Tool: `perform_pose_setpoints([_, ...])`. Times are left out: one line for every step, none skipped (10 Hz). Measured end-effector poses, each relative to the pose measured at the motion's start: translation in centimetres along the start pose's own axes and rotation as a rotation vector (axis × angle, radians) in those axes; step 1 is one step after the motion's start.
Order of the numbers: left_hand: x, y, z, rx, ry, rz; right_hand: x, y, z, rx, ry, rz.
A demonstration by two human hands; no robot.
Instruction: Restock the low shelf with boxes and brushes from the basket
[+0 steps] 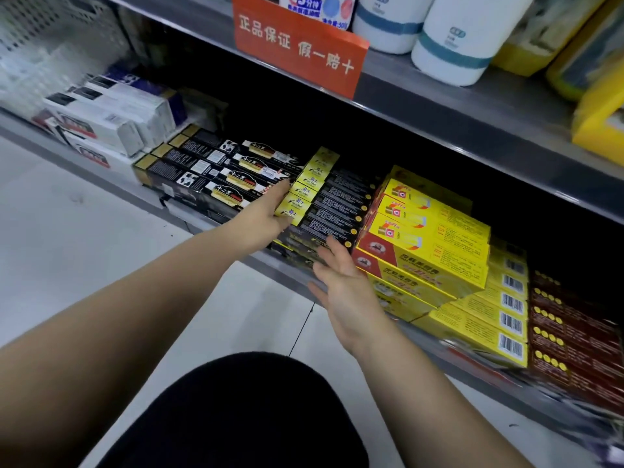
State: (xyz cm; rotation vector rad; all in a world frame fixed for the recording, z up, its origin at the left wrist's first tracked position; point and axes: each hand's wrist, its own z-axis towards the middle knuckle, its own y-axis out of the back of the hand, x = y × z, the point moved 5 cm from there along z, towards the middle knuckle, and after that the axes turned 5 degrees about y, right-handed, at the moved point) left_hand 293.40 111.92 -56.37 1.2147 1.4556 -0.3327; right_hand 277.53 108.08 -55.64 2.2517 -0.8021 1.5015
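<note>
Black-and-yellow boxes (pixel 332 201) stacked on low shelf (pixel 293 276), mid-row, yellow ends facing left. Left hand (pixel 266 214) lies flat against those ends, fingers together and stretched out. Right hand (pixel 344 285) at the stack's near edge, fingers spread, holding nothing. Tight neighbours: black white-label boxes (pixel 233 170) touching on the left, yellow-red boxes (pixel 425 244) on the right, dark red boxes (pixel 570 336) beyond. White boxes (pixel 111 119) far left. Orange sign (pixel 297 45) hangs off the shelf above.

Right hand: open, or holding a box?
Open. The right hand shows straight, spread fingers and holds nothing; it is just in front of the yellow-ended black boxes.
</note>
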Motion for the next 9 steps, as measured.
perform_pose_setpoints([-0.1,0.2,-0.2,-0.021,-0.046,0.103,2.6,-0.6,-0.3,0.077,0.062,-0.248])
perform_pose_setpoints([-0.5,0.1,-0.5,-0.057,-0.130,0.145,7.7,-1.1,1.8,0.064,0.196,-0.661])
perform_pose_setpoints([-0.8,-0.1,-0.6,-0.122,-0.188,0.241,12.2,-1.9,6.3,0.042,0.296,-1.204])
perform_pose_setpoints([-0.4,-0.4,-0.3,-0.174,-0.195,0.269,13.0,-2.3,10.9,0.101,0.222,-1.511])
perform_pose_setpoints([0.1,-0.9,-0.1,-0.240,-0.202,0.271,12.1,-1.5,14.1,0.168,0.111,-1.578])
perform_pose_setpoints([0.5,-1.9,0.2,-0.307,-0.210,0.294,11.6,-0.3,16.3,0.151,0.039,-1.632])
perform_pose_setpoints([0.7,-3.0,0.4,-0.345,-0.220,0.334,11.5,0.5,17.0,0.148,-0.001,-1.676])
perform_pose_setpoints([1.2,-3.4,0.3,-0.394,-0.223,0.274,10.8,1.0,17.2,0.156,-0.002,-1.627])
perform_pose_setpoints([1.2,-3.5,-0.1,-0.385,-0.217,0.244,10.6,0.6,16.7,0.170,0.040,-1.607])
